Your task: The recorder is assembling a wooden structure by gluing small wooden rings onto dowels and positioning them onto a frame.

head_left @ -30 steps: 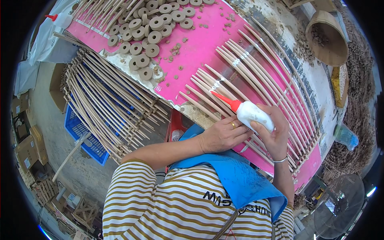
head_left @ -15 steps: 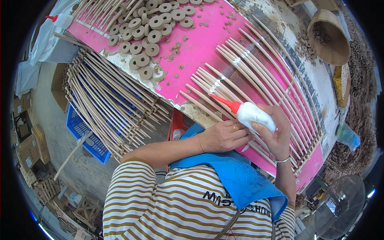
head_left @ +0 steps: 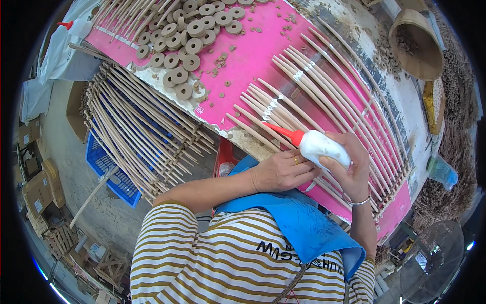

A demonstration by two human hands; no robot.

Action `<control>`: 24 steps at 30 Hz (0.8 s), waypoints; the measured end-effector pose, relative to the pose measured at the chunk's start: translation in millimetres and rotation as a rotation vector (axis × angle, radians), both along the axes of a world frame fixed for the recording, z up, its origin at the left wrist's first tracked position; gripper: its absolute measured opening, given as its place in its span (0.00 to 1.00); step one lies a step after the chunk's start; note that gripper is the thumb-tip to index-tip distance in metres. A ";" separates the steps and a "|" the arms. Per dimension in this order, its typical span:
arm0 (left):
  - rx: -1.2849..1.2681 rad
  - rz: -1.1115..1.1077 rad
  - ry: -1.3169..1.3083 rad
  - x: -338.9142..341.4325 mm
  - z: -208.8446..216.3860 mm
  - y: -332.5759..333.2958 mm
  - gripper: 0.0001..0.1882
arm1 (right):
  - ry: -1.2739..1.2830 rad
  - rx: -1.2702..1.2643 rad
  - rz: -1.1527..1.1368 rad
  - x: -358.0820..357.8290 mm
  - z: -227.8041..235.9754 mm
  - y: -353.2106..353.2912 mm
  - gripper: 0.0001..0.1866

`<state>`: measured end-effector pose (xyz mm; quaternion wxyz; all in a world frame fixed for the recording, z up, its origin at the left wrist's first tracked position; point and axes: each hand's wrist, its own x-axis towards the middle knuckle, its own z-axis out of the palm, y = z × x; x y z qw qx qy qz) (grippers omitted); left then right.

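Note:
In my right hand is a white squeeze bottle of glue with a long red nozzle, lying tilted so the tip points left. That tip is over the near rods of a row of slim wooden rods fanned across the table. White glue dabs cross several of them close to their left ends. My left hand lies over the nearest rods by the table's edge, beside the bottle. Its fingers are curled together, their tips partly hidden; what they grip cannot be made out.
Grey-brown rings are heaped on the pink tabletop, with more rods behind. A blue crate bearing a big bundle of rods stands at left. A second glue bottle is far left. At right are a round bin and a fan.
The nozzle tip has shifted slightly toward me and to the left. The line of white glue now reaches a nearer rod. My left hand has hardly moved.

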<state>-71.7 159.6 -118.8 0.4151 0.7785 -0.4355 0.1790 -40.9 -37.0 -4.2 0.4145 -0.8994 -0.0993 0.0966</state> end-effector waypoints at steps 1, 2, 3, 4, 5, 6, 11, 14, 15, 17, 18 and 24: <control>0.006 -0.002 -0.006 -0.4 -0.7 0.1 0.21 | 0.000 0.002 0.001 1.2 -0.1 2.0 0.23; 0.008 -0.001 -0.006 -0.6 -0.9 0.5 0.21 | -0.008 0.012 0.021 2.3 -0.2 3.8 0.23; 0.021 -0.012 0.000 -0.7 -0.9 0.9 0.18 | -0.015 0.021 0.042 3.5 -0.1 5.5 0.23; 0.035 -0.021 0.007 -1.4 -1.0 1.3 0.16 | -0.014 0.023 0.044 4.8 0.4 7.4 0.23; 0.037 -0.019 0.007 -2.2 -1.4 1.8 0.16 | -0.021 0.008 0.053 6.2 1.2 9.3 0.23; 0.046 -0.022 0.013 -3.0 -2.0 2.5 0.16 | -0.028 -0.007 0.062 7.5 1.1 10.2 0.23; 0.026 -0.001 -0.001 -1.8 -0.6 1.6 0.21 | -0.024 -0.052 0.081 8.6 -1.2 8.0 0.23; 0.066 -0.025 0.026 -0.8 1.8 2.6 0.22 | 0.010 -0.027 0.071 6.8 1.7 3.6 0.23; 0.039 -0.015 0.006 0.4 1.1 1.5 0.22 | 0.030 -0.011 0.067 6.8 3.2 2.5 0.23; 0.014 -0.006 -0.012 -0.7 -0.6 1.1 0.22 | 0.042 0.016 0.057 6.2 4.6 1.1 0.23; 0.017 -0.010 0.006 -1.9 -1.3 1.3 0.19 | 0.054 0.042 0.047 5.7 4.7 0.6 0.23; 0.039 -0.011 0.002 -3.9 -5.4 0.9 0.17 | -0.015 0.008 0.166 17.2 0.1 3.3 0.24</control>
